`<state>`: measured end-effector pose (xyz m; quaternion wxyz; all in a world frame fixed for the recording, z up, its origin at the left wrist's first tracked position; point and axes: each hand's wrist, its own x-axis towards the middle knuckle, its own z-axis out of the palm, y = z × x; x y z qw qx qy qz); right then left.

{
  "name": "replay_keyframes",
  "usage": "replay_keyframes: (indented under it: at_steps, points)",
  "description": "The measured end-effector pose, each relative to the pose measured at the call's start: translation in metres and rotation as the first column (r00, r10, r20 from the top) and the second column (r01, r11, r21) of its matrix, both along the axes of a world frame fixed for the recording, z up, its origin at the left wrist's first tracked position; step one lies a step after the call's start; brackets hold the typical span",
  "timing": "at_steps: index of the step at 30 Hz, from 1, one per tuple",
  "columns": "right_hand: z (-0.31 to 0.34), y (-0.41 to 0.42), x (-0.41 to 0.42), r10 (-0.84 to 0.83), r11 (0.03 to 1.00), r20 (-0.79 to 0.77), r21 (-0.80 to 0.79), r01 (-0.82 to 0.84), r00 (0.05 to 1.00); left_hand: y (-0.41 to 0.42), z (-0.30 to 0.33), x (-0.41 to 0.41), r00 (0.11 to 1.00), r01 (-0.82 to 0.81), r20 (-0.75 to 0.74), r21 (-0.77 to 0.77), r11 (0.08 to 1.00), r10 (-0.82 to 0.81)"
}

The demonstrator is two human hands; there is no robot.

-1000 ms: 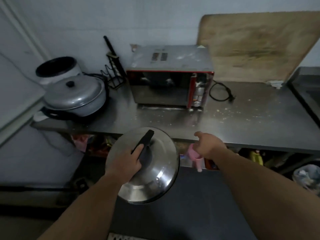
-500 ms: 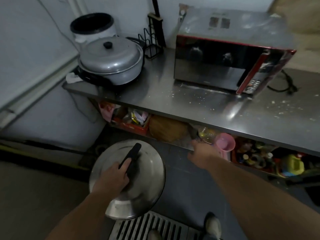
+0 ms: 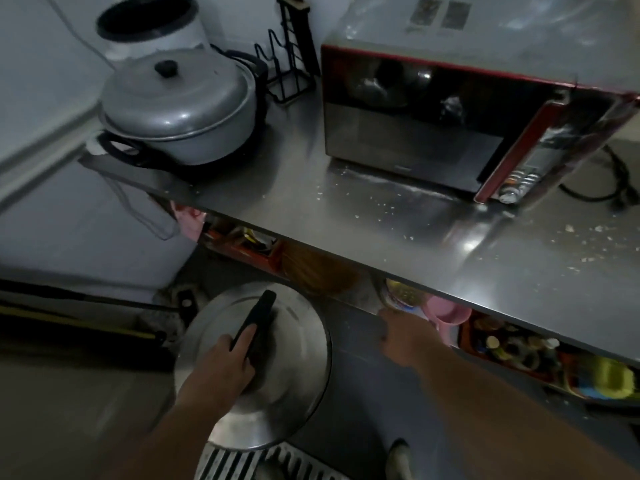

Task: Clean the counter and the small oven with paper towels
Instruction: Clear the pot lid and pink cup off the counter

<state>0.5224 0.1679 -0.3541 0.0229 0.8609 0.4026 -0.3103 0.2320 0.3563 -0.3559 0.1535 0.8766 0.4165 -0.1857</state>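
A steel counter (image 3: 346,216) runs across the view, strewn with pale crumbs. On it stands the small oven (image 3: 450,123), red-trimmed with a dark glass door that is closed. My left hand (image 3: 221,368) grips the black handle of a round steel lid (image 3: 277,386), held low above the floor, below the counter edge. My right hand (image 3: 405,337) reaches toward the shelf under the counter, beside a pink cup (image 3: 446,313); its fingers are blurred and turned away. No paper towel is in view.
A lidded grey pot (image 3: 180,105) sits at the counter's left end, a white cooker (image 3: 149,26) and a black wire rack (image 3: 291,64) behind it. A black cord (image 3: 609,178) lies right of the oven. The lower shelf holds bottles and boxes. A floor grate (image 3: 256,462) lies below.
The view has dropped and closed in on the counter's left part. My left hand has lowered the lid toward the floor. My right hand has gone down to the under-counter shelf.
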Motion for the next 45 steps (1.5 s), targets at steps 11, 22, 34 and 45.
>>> replay_keyframes:
  at_steps: [11, 22, 34, 45]
  points:
    - [-0.132, 0.062, 0.030, 0.002, 0.999, 0.063, -0.036, 0.000, 0.998, 0.080, -0.132, 0.082, 0.983, 0.182, 0.006, 0.018, 0.983, -0.182]
    - [-0.280, 0.121, 0.083, -0.042, 0.999, 0.119, -0.010, 0.043, 0.992, 0.162, -0.270, 0.193, 0.949, 0.309, 0.062, 0.014, 0.951, -0.309]
    - [-0.377, 0.150, 0.142, 0.064, 0.998, 0.247, 0.003, -0.067, 0.967, 0.205, -0.378, 0.294, 0.965, 0.256, 0.046, 0.064, 0.965, -0.259]
    - [-0.398, 0.180, 0.154, 0.071, 0.992, 0.240, 0.081, -0.093, 0.968, 0.250, -0.429, 0.340, 0.917, 0.356, 0.126, 0.175, 0.918, -0.379]
